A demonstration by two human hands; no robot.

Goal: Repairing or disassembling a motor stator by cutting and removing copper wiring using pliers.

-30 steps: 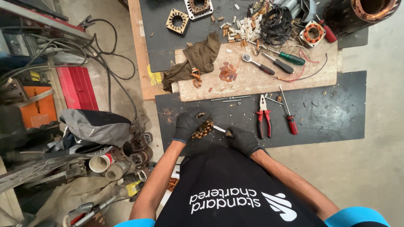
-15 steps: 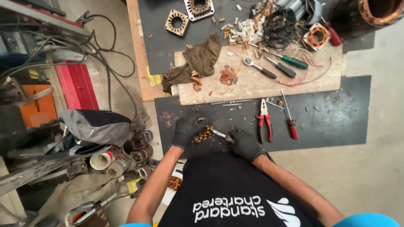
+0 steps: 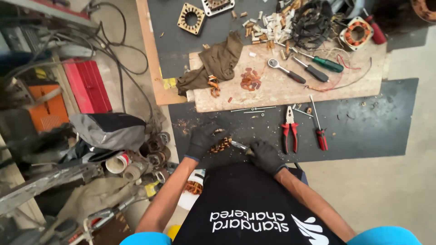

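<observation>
1. We are curling our gloved left hand [image 3: 204,138] around a small bundle of copper wire [image 3: 221,145], fingers partly bent over it and touching it on the dark mat [image 3: 363,131].
2. We are closing our gloved right hand [image 3: 265,155] tightly around the handle of a thin metal tool [image 3: 239,146], whose tip is pointing at the bundle and seems to be touching it.
3. The bundle is lying near the front edge of the mat, just between both hands and close to our body.
4. Red-handled pliers [image 3: 289,129] and a red-handled screwdriver [image 3: 318,123] are lying on the mat, just right of our right hand.
5. A ratchet wrench [image 3: 286,71] and an olive rag [image 3: 218,63] are resting on the wooden board [image 3: 281,93] farther away.
</observation>
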